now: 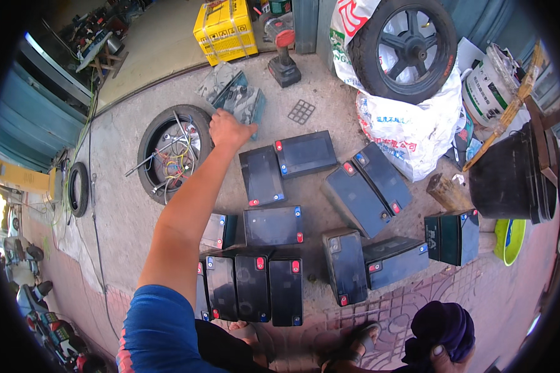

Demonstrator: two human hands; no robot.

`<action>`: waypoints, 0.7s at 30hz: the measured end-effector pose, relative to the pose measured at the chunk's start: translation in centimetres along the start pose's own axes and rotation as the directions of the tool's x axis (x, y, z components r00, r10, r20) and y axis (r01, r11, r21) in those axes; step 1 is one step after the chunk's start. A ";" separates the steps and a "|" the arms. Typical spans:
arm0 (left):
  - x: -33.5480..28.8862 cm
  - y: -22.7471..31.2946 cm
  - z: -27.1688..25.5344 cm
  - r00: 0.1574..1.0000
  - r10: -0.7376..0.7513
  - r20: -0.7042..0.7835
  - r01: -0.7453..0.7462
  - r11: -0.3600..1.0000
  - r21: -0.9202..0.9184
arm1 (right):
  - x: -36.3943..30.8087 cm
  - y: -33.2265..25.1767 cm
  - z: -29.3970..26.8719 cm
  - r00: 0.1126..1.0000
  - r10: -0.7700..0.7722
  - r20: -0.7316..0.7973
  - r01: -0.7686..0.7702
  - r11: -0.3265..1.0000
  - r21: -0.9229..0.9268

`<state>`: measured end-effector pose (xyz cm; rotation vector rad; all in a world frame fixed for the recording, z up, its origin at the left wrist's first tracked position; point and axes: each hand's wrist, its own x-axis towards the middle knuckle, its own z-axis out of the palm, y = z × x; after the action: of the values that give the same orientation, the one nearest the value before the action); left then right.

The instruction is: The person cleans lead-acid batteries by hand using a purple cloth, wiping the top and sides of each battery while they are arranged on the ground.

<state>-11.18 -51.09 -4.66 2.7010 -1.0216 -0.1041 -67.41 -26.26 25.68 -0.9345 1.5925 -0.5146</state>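
My left hand (229, 130) reaches forward to a grey-and-teal camouflage-patterned block (241, 102). Its fingers and thumb are closed about the block's near end, and the grip is partly hidden by the back of the hand. A second camouflage-patterned block (219, 81) touches it on the far side. Low at the right, my right hand (449, 359) grips a bunched dark purple cloth (443, 329). Several dark block batteries with red and blue terminals lie between the hands, among them a flat battery (308, 153) and an upright battery (286, 292).
A tire (144, 155) holding tools and tangled wires lies left of the battery group. Farther away are a cordless impact wrench (284, 59) and a yellow box (226, 31). At right, a wheel (410, 53) rests on a white sack (410, 133), near a black bucket (510, 174).
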 end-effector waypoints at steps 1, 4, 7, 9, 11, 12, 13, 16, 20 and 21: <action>0.1 1.0 -0.3 1.000 0.004 0.021 -0.005 1.000 0.003 | 0.2 -0.1 0.1 0.999 0.035 -0.011 -0.035 0.999 -0.006; 0.8 2.1 -0.8 0.998 -0.029 0.062 0.031 0.999 -0.028 | 0.1 -0.3 0.6 1.000 -0.015 -0.016 0.015 1.000 -0.004; 2.6 0.8 -0.4 0.998 -0.007 0.063 0.014 0.994 -0.113 | -1.1 -0.3 0.1 1.000 -0.010 -0.004 0.010 1.000 -0.002; 4.7 -3.0 -1.5 0.982 0.023 0.188 0.034 0.955 -0.295 | -2.1 -0.7 -0.4 0.994 -0.106 0.031 0.106 0.994 0.020; 4.9 -4.2 -2.9 0.972 -0.069 0.225 0.176 0.848 -0.499 | -3.0 -1.1 -1.1 0.987 -0.156 0.041 0.154 0.987 0.044; 3.9 -4.5 -3.3 0.956 -0.069 0.285 0.228 0.785 -0.576 | -3.3 -1.3 -1.4 0.990 -0.137 0.035 0.135 0.989 0.054; 2.5 -3.6 -3.9 0.932 -0.048 0.358 0.284 0.710 -0.645 | -3.8 -1.4 -1.4 0.994 -0.112 0.008 0.111 0.992 0.062; -4.4 -1.6 -9.0 0.940 0.116 0.321 0.148 0.710 -0.689 | -4.6 0.0 -2.4 0.999 -0.018 -0.033 0.019 0.999 0.050; -13.2 -1.1 -16.4 0.798 0.311 0.516 0.245 0.615 -0.750 | -6.8 2.3 -3.4 0.982 -0.170 -0.084 0.180 0.976 0.122; -15.3 -0.4 -17.0 0.794 0.334 0.508 0.238 0.597 -0.766 | -6.8 2.4 -3.4 0.969 -0.226 -0.096 0.238 0.961 0.139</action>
<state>-19.78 -37.17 11.34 1.7540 -0.8650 -1.2079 -71.23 -19.97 28.84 -1.0026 1.4991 -0.8335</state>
